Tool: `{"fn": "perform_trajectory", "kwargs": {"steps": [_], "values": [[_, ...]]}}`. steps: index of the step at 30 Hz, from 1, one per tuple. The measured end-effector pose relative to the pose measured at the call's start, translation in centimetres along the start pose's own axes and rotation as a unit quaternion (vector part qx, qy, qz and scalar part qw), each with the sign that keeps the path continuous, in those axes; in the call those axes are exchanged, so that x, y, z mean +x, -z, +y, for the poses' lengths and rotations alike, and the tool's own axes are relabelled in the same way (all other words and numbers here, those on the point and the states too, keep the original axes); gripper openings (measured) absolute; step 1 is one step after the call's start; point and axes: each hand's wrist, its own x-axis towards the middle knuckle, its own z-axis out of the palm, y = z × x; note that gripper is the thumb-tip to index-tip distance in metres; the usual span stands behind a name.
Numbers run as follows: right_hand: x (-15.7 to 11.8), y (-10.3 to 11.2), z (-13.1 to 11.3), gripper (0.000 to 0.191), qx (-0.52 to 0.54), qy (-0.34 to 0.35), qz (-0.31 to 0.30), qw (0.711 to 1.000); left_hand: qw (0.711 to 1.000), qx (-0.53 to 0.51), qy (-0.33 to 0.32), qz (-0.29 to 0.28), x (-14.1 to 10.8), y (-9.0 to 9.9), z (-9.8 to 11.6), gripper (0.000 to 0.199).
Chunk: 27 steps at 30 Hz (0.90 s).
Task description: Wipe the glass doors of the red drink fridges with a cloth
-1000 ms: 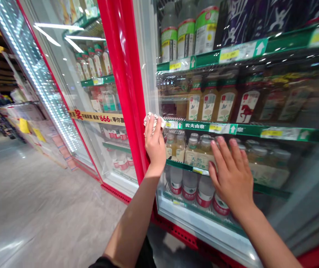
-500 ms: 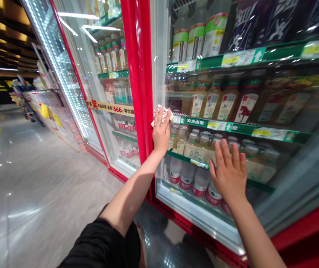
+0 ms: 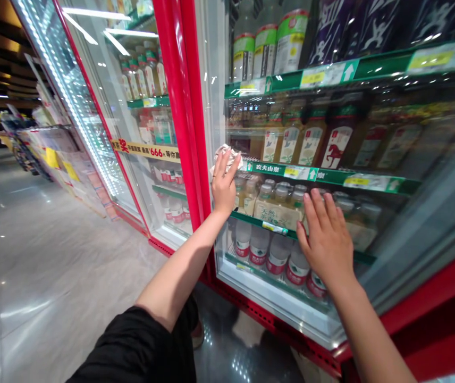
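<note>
My left hand [image 3: 224, 186] presses a crumpled whitish cloth [image 3: 227, 154] against the glass door [image 3: 247, 290] of a red-framed drinks fridge, near the door's left edge. The cloth bunches under and above my fingertips. Farther right, my right hand [image 3: 327, 234] lies flat toward the same glass with its fingers stretched out and nothing in it. Whether its whole palm touches the glass cannot be seen. Behind the pane, bottled drinks [image 3: 307, 143] stand on shelves with green price strips [image 3: 331, 176].
A red upright post [image 3: 183, 106] parts this door from a second fridge door [image 3: 140, 117] on the left. Stacked boxed goods [image 3: 56, 143] stand farther off beside the shiny grey floor [image 3: 32, 276]. A red lower frame [image 3: 275, 324] runs below the glass.
The view has shifted slightly, so the fridge sits a little more to the left. My left hand and the cloth stay near the door's left edge; my right hand stays spread at the glass.
</note>
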Motion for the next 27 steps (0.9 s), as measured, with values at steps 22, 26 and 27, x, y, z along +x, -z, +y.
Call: {"fn": "perform_trajectory", "kwargs": {"steps": [22, 26, 27], "values": [[-1.1, 0.6, 4.3, 0.086, -0.057, 0.053, 0.021, 0.997, 0.993, -0.062, -0.089, 0.034, 0.4, -0.1, -0.3, 0.062], [-1.2, 0.2, 4.2, 0.083, -0.072, 0.051, 0.022, 0.996, 0.992, -0.092, -0.070, 0.059, 1.3, -1.3, 2.0, 0.050], [-1.2, 0.2, 4.2, 0.083, -0.074, 0.049, 0.023, 0.996, 0.992, -0.095, -0.061, 0.060, 1.2, -1.4, 2.2, 0.047]]}}
